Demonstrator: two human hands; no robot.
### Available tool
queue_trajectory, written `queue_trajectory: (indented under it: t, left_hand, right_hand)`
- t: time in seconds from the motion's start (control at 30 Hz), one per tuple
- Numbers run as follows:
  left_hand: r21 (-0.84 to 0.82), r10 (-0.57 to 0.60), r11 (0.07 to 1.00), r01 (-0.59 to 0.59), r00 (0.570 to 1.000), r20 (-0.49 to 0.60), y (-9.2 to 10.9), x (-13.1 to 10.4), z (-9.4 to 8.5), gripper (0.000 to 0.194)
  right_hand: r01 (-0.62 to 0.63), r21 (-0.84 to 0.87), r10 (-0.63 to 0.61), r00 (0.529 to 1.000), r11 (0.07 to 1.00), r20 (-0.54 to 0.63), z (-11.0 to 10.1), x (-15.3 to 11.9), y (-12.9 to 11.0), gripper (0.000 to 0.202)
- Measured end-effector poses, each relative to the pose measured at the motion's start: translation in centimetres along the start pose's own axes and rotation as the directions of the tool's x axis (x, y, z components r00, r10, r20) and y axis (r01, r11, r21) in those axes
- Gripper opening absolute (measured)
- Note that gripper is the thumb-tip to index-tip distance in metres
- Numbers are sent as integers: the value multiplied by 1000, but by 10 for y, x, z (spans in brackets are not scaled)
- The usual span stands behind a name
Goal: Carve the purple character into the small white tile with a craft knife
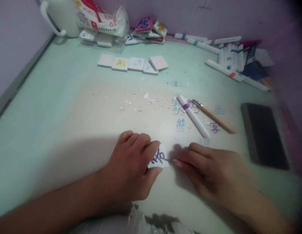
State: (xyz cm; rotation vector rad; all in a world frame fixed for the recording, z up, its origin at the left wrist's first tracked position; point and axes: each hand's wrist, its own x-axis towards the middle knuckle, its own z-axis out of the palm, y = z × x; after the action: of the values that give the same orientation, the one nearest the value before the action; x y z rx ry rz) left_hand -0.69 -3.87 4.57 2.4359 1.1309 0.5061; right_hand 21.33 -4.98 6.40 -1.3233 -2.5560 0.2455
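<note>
My left hand (135, 164) pinches a small white carving block (165, 152) between thumb and index finger, holding it on the table. A purple handwritten character marks its upper face, partly covered by my fingers. From the right, my right hand (204, 165) grips a thin carving knife (168, 160), whose slim blade tip meets the block at the character. Most of the knife's handle is hidden by my fingers. Beyond the hands lie a white marker with a purple band (193, 117) and a wooden-handled carving tool (216, 118).
White shavings (147, 96) are scattered mid-table. Several square white blocks (120, 64) sit behind them. At the back are a mug (68, 19), a plastic bag (102, 21) and more markers (224, 70). A dark rectangular block (264, 135) lies at right, near characters written on the tabletop.
</note>
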Motion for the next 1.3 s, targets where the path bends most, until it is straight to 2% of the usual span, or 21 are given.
queue_trajectory:
  t: [0.1, 0.33, 1.0, 1.3]
  left_hand:
    - [12, 6, 1000, -6, 1000, -5, 0, 0, 1, 32]
    - [35, 40, 999, -39, 998, -51, -1, -1, 3, 35]
    - [130, 126, 984, -121, 991, -36, -6, 3, 2, 37]
    - [142, 109, 984, -104, 994, -29, -8, 3, 3, 39]
  right_hand:
    - [-28, 99, 27, 1000, 995, 12, 5, -1, 4, 23]
    - [-31, 181, 16, 997, 983, 81, 3, 1, 7, 22]
    - [-41, 231, -4, 982, 972, 191, -3, 5, 11, 16]
    - [-65, 236, 9, 973, 970, 231, -4, 6, 12, 14]
